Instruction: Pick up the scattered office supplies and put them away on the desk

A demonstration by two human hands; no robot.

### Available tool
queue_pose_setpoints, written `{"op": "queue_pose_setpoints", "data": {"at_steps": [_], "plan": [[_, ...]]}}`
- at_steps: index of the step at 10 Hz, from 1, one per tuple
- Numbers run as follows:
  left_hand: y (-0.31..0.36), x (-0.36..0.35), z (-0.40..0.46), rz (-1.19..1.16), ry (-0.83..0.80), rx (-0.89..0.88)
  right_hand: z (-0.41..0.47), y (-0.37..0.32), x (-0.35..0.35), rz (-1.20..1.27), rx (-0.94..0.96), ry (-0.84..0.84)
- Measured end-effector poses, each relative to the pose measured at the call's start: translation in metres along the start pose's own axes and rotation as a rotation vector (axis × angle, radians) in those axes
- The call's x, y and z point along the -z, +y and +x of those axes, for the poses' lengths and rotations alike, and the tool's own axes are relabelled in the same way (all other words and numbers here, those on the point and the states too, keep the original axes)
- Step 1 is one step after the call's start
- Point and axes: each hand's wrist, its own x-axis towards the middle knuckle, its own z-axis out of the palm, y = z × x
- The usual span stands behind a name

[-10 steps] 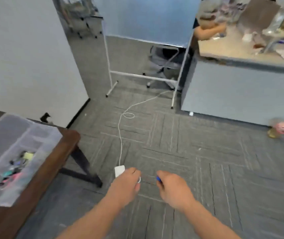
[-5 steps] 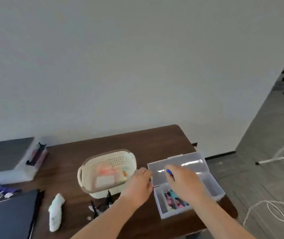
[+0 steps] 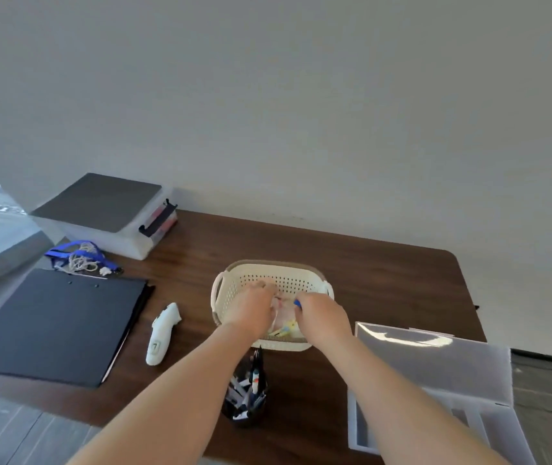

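Both hands have shifted from the clear compartment box to the cream basket (image 3: 273, 280), and the view has swung left across the desk (image 3: 385, 280). The right hand (image 3: 323, 318) pinches a small blue item (image 3: 297, 303) above the basket's inside; the left hand (image 3: 251, 308) is curled over the basket at its 9 o'clock side, and what it holds cannot be told. A pen cup (image 3: 246, 394) stands at the basket's 6 o'clock, the open clear box (image 3: 435, 374) at 4 o'clock, a white stapler (image 3: 162, 333) and black folder (image 3: 56, 325) at 9 o'clock.
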Motion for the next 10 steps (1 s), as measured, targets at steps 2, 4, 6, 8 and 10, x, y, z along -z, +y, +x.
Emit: {"op": "queue_pose_setpoints", "data": {"at_steps": [2,4,6,8,10], "plan": [[-0.018,-0.009,-0.001,0.012,-0.031,-0.038,-0.001,-0.002,-0.001,0.084,-0.028,0.082],[-0.041,0.013,-0.044,-0.004,0.125,-0.094,-0.056,-0.046,0.014,1.111,-0.025,0.158],[-0.075,0.010,-0.106,-0.044,0.192,-0.051,-0.094,-0.094,-0.025,1.329,0.003,0.031],[-0.101,0.007,-0.141,-0.172,0.289,0.033,-0.097,-0.105,-0.056,1.277,-0.106,0.078],[-0.114,0.002,-0.153,-0.086,0.242,0.037,-0.104,-0.101,-0.059,1.201,-0.149,0.302]]}}
